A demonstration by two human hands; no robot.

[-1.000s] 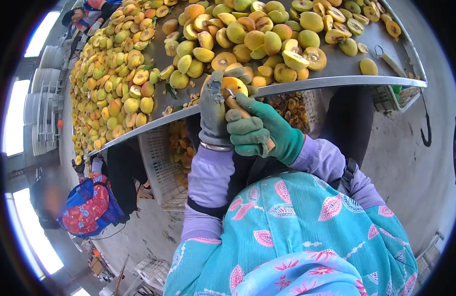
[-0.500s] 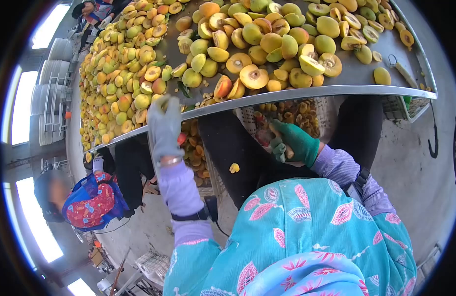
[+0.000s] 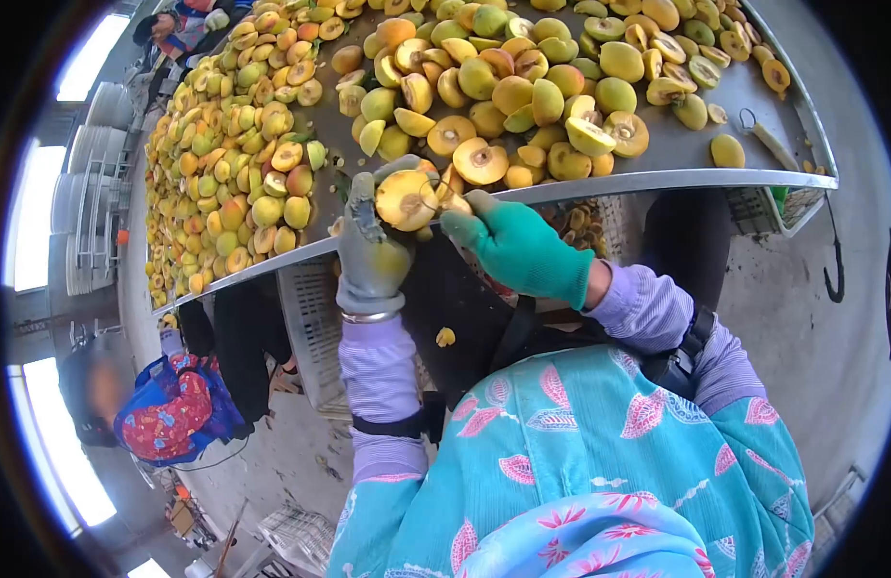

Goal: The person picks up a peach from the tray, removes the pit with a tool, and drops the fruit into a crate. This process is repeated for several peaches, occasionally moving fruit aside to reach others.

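My left hand [image 3: 373,241], in a grey glove, is closed around a halved yellow fruit [image 3: 404,200] at the table's near edge, its cut face showing. From the right, my right hand [image 3: 523,241], in a green glove, grips a small tool [image 3: 453,199] by its light handle. The tool's thin wire end touches the cut face of the fruit half. Beyond both hands, many whole and halved fruits [image 3: 479,161] lie on the metal table [image 3: 696,159].
A second hooked tool [image 3: 773,143] lies at the table's right end. Crates [image 3: 315,328] stand below the table edge. At the left sits a person [image 3: 176,409] in a red patterned garment; another person [image 3: 190,27] is at the upper left.
My left hand has moved right and now holds a fruit half. My right hand has risen from below the table edge, bringing the tool to the fruit.
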